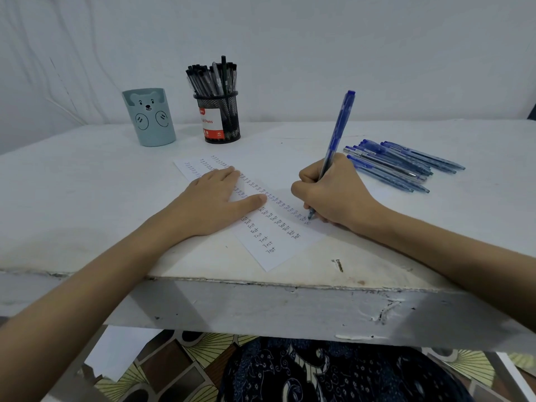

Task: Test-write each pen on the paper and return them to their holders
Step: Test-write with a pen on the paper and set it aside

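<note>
Your right hand [333, 192] gripped a blue pen [336, 140] in a writing pinch, fingers curled round the lower barrel, the tip touching the paper [278, 253] at the end of a row of written "Test" marks. The pen's upper end leaned up and away from you. Your left hand [216, 198] lay flat on the paper, fingers straight and close together, pressing the sheet down; it covered part of the written rows. The paper lay askew on the white table [87, 184], running from beyond your left hand toward the near edge between your forearms.

Just beyond and to the outside of your right hand lay a loose pile of blue pens [403, 165], flat on the table, tips pointing away to the right. The nearest of them lay close to your right knuckles but apart from them. Well beyond your left hand stood a black mesh holder [220, 117] packed with black pens [213, 78], upright, bearing a red and white label. Beside it, further to the left, stood a pale blue bear-faced cup [149, 118]; its contents could not be seen. Both holders stood apart from the paper. The table's near edge showed chipped paint. Patterned dark fabric [333, 372] showed below the table.
</note>
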`<state>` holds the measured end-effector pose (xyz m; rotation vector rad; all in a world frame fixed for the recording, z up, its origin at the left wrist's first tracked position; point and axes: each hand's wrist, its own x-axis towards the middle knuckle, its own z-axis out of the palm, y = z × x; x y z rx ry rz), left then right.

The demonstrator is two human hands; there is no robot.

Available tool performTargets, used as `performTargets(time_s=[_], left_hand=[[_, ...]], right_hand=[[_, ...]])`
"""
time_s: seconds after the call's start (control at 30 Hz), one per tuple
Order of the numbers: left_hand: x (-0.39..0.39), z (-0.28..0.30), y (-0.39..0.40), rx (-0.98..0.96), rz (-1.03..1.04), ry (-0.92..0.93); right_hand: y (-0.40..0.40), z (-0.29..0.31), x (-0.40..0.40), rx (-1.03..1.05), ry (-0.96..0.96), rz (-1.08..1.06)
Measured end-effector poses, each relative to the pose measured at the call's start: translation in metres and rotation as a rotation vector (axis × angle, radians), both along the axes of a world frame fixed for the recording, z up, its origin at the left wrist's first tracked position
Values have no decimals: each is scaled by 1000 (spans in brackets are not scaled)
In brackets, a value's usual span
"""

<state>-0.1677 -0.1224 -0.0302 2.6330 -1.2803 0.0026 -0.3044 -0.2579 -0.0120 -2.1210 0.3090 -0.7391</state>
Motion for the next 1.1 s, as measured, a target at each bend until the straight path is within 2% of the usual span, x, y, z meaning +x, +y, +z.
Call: performTargets(time_s=[0.33, 0.5, 0.57, 0.7, 1.1], left_hand=[[-4, 3, 1, 8, -1, 11], [-5, 5, 2, 17, 3, 10], [-6, 5, 2, 21, 4, 17], [-6, 5, 3, 22, 9, 31], [-10, 8, 4, -27, -63, 75]], right_hand=[[0, -1, 1, 21, 4, -19], [-11, 8, 0, 367, 54, -75], [-17, 11, 2, 439, 56, -108], [-23, 13, 2, 419, 41, -176], [-21, 15, 1, 520, 17, -43]])
